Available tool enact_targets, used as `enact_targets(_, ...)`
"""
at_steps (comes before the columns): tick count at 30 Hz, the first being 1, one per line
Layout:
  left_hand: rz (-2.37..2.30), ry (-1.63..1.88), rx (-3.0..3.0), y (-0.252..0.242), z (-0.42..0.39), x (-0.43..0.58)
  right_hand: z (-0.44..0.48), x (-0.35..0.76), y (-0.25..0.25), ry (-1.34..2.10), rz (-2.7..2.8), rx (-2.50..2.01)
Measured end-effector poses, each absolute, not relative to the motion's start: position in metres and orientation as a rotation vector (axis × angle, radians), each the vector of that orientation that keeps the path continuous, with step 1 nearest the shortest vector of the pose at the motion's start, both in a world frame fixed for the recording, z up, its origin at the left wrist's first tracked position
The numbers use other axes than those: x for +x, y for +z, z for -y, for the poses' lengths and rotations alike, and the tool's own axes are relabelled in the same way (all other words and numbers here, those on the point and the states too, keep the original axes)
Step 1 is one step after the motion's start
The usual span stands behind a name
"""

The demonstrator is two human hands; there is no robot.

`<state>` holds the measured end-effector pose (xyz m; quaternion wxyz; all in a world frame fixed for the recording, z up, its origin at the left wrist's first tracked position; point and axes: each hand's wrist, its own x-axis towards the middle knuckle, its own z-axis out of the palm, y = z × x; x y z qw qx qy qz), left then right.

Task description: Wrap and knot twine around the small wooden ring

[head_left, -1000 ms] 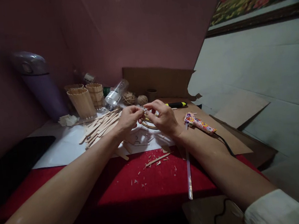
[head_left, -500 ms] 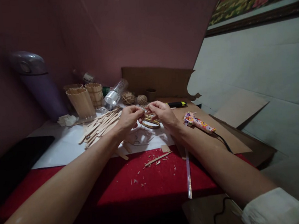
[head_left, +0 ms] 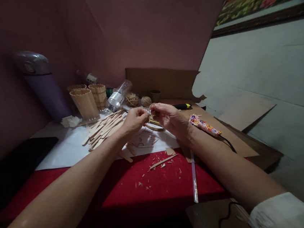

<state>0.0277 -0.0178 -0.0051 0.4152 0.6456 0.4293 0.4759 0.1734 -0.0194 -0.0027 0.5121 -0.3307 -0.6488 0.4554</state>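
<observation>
My left hand [head_left: 136,118] is closed in a pinch above the white paper [head_left: 55,153], its fingertips close to those of my right hand [head_left: 165,113]. My right hand is also bent into a pinch, with its back toward me. Something thin and pale shows between the fingertips, too small to name. Just below them lies a gold-coloured, loop-shaped thing [head_left: 155,127], partly covered by my hands. To the left of my left hand is a loose pile of wooden craft sticks [head_left: 104,129].
A flower-patterned glue gun [head_left: 204,126] lies on cardboard [head_left: 233,143] at right. Behind stand wooden-stick cups [head_left: 84,104], a plastic bottle [head_left: 119,95], twine balls [head_left: 146,101] and a purple flask [head_left: 44,89]. Wood scraps [head_left: 162,162] and a clear stick [head_left: 194,182] lie in front.
My right hand has turned so more of its back shows, and its fingers reach up higher. My left hand stays nearly in place. The whole view has shifted slightly.
</observation>
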Motion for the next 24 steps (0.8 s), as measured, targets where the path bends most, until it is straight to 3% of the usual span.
enact_targets(7, -1.074, 1.190, 1.481, -0.007, 0.015, 0.023, -0.006, 0.195, -0.005, 0.900, 1.350, -1.013)
enact_targets(11, -1.021, 1.223, 1.438, -0.008, 0.014, 0.023, -0.003, 0.184, -0.014, 0.566, 1.456, -1.153)
enact_targets(18, -0.987, 1.274, 1.459, -0.008, 0.015, 0.025, 0.026, 0.157, -0.012, 1.067, 1.460, -1.018)
enact_targets(24, -1.036, 1.302, 1.503, -0.008, 0.015, 0.025, 0.020, 0.162, -0.013, 1.090, 1.412, -0.996)
